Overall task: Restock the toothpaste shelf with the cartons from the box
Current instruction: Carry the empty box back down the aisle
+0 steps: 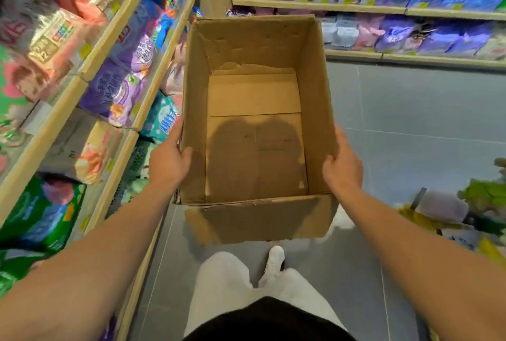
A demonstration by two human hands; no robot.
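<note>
An open brown cardboard box (315, 89) is held in front of me above the floor, and nothing lies inside it. My left hand (168, 161) grips its left wall, thumb hooked over the rim. My right hand (342, 165) grips the right wall the same way. A torn front flap hangs down from the near edge. No toothpaste cartons or toothpaste shelf are in view.
Wooden shelves (115, 28) on the left hold soft packs in purple, green and pink. More shelves (383, 9) across the back carry blue and purple packs. Grey tiled floor (410, 127) lies ahead. Green and yellow goods (465, 212) sit low on the right.
</note>
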